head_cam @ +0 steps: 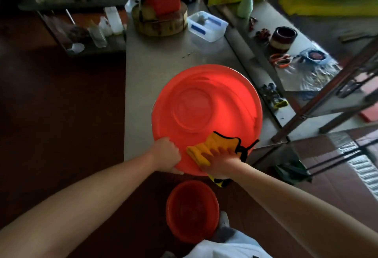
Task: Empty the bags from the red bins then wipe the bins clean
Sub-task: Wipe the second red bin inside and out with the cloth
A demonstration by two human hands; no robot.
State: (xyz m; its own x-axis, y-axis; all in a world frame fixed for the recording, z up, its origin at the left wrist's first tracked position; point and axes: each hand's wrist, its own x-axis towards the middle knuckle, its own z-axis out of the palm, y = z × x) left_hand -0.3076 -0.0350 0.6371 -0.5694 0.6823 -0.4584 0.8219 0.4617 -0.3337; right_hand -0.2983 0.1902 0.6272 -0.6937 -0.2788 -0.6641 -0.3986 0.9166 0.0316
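A large red bin sits on the near end of a steel table, its empty inside facing me. My left hand grips its near left rim. My right hand lies with straight fingers on a yellow cloth with black trim, pressing it against the bin's near inner wall. A smaller red bin stands on the dark floor below the table's front edge, also empty. No bags are in view in either bin.
At the table's far end stand a clear plastic box with blue clips and a round wooden block with a red-and-white container on top. A side counter to the right carries orange scissors, a dark bowl and clutter. A metal frame stands right.
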